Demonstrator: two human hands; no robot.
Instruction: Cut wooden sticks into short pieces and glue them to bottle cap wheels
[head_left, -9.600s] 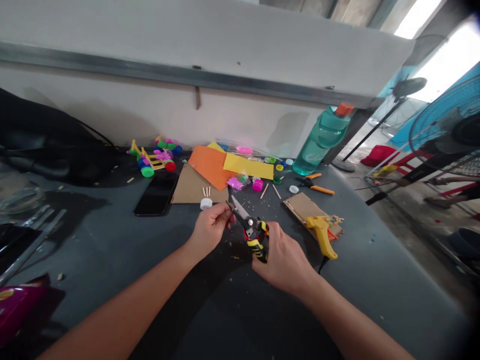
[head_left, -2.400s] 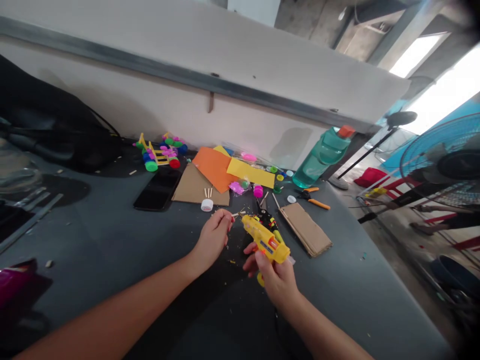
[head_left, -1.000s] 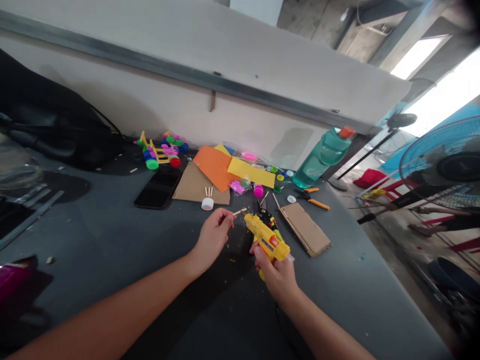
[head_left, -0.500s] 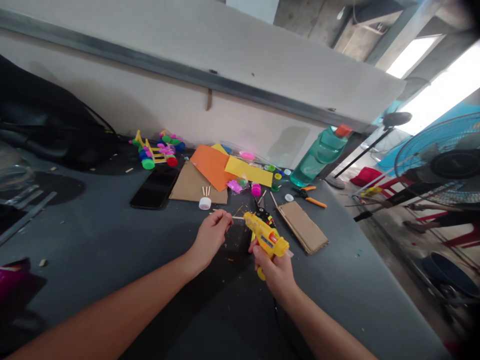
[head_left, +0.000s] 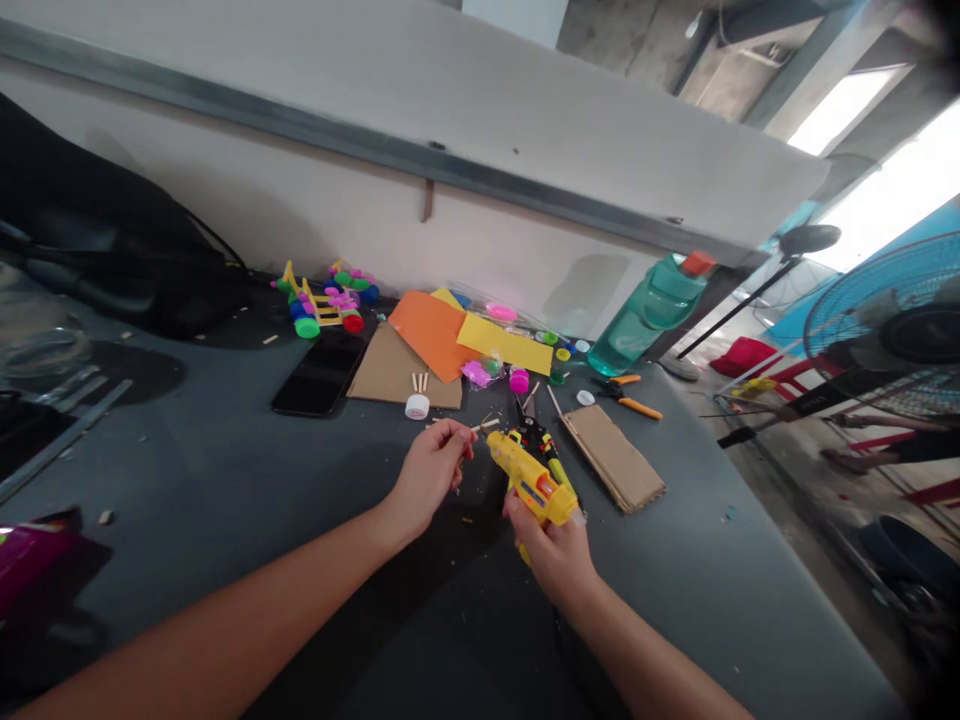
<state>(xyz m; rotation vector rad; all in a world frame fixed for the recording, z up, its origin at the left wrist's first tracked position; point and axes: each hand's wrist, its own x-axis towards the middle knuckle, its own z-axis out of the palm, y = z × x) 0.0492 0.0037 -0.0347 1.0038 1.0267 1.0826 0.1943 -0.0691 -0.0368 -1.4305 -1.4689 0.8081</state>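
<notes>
My right hand [head_left: 551, 540] is wrapped round the grip of a yellow glue gun [head_left: 529, 478], whose nozzle points left and away from me. Just left of the nozzle, my left hand [head_left: 433, 468] is closed in a pinch. A thin pale wooden stick [head_left: 486, 426] shows at its fingertips, close to the nozzle; whether the two touch I cannot tell. Beyond my left hand stands a white bottle cap [head_left: 417, 406] with short sticks [head_left: 420, 382] behind it. Pliers with yellow-and-black handles [head_left: 551, 455] lie partly hidden behind the glue gun.
Folded cardboard [head_left: 613, 458], orange-handled pliers [head_left: 637, 403] and a tilted-looking teal bottle [head_left: 643, 312] are to the right. Farther back lie orange paper [head_left: 431, 332], yellow paper [head_left: 506, 343] and colourful caps. A phone [head_left: 319, 375] and small toy cars [head_left: 322, 305] are left. A fan [head_left: 915, 335] stands beyond the table.
The glue gun's nozzle has moved slightly apart from my left fingertips. The stick now slants a little upward. The whole view has shifted slightly.
</notes>
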